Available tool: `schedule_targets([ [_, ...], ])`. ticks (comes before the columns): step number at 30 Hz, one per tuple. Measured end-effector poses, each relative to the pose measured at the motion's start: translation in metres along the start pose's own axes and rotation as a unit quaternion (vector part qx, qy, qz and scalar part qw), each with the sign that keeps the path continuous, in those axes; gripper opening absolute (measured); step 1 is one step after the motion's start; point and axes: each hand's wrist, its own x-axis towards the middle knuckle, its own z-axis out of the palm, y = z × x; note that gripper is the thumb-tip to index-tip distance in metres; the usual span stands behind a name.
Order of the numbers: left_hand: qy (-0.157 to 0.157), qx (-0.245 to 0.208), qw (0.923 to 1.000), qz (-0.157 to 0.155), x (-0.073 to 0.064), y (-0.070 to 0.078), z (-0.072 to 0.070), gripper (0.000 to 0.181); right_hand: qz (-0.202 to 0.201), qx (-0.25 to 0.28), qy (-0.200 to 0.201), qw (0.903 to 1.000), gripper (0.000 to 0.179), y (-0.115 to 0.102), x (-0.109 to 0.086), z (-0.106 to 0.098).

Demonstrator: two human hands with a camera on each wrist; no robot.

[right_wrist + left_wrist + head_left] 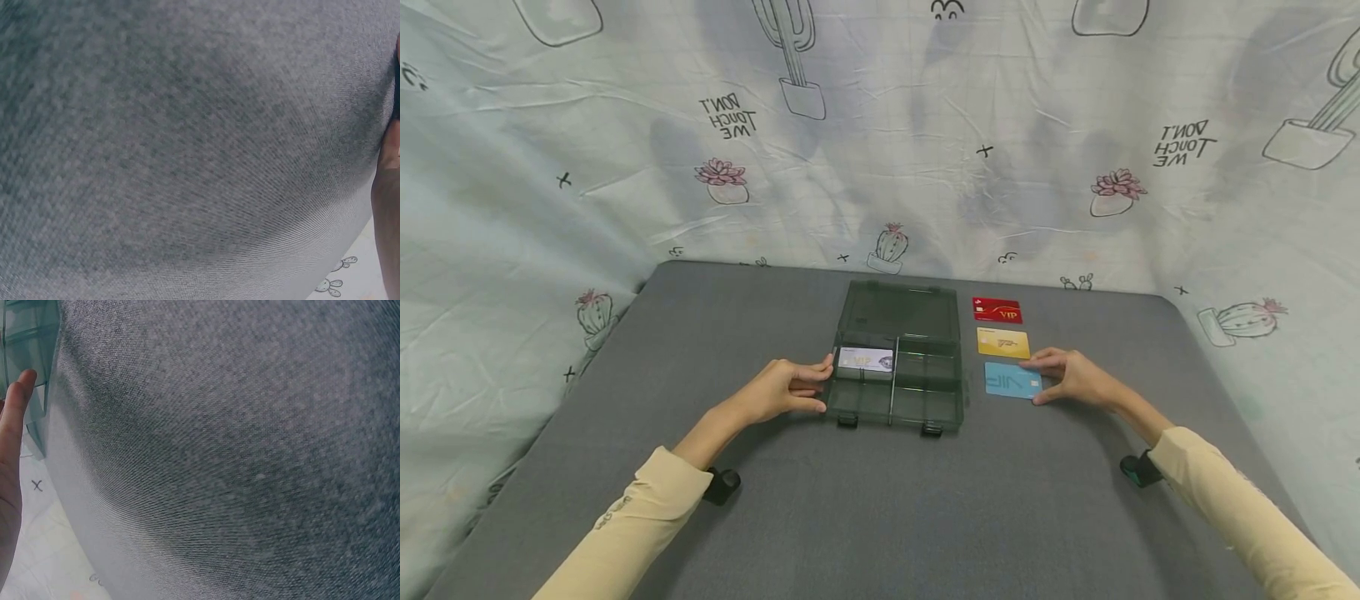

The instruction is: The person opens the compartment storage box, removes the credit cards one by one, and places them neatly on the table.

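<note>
A dark translucent plastic box [927,406] lies with its lid folded back in the head view. A silver-white VIP card [865,359] sits in its upper left compartment. My left hand [782,389] rests against the box's left side, fingers and thumb fairly straight; the left wrist view catches the thumb [15,412] beside the box wall. With my right hand [1067,377] I grip a light blue VIP card [1011,380] by its right edge, thumb near the bottom corner and fingers near the top one. Most of this hand falls outside the right wrist view.
Above the blue card lie a gold card [1003,342] and, farther back, a red VIP card [997,310], in a column right of the box. Everything is on a grey cloth-covered table [880,517]. A white printed curtain [925,167] hangs behind and at the sides.
</note>
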Motion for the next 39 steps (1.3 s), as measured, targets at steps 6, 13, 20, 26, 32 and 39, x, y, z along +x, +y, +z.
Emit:
schedule_targets([
  [6,0.002,-0.004,1.0,0.0,0.001,0.001,0.0,0.064,-0.002,-0.005,0.004,1.0,0.062,0.004,0.001,-0.001],
  [13,-0.001,-0.011,0.9999,-0.001,0.002,0.0,-0.002,0.064,0.005,0.005,0.005,1.0,0.064,0.007,0.0,0.0],
  [20,-0.002,-0.009,1.0,0.0,0.004,-0.004,-0.006,0.064,0.003,0.025,0.013,0.9996,0.058,0.009,0.003,0.0],
  [26,-0.003,-0.008,1.0,0.002,0.006,-0.005,-0.008,0.064,0.015,0.022,0.017,0.9995,0.057,0.01,0.004,-0.001],
  [32,-0.002,-0.011,0.9999,0.001,0.006,-0.005,-0.008,0.064,0.016,0.051,0.012,0.9985,0.057,0.011,0.006,0.0],
  [39,-0.004,-0.012,0.9999,0.001,0.005,-0.007,-0.007,0.064,0.009,0.055,0.013,0.9983,0.056,0.012,0.009,0.002],
])
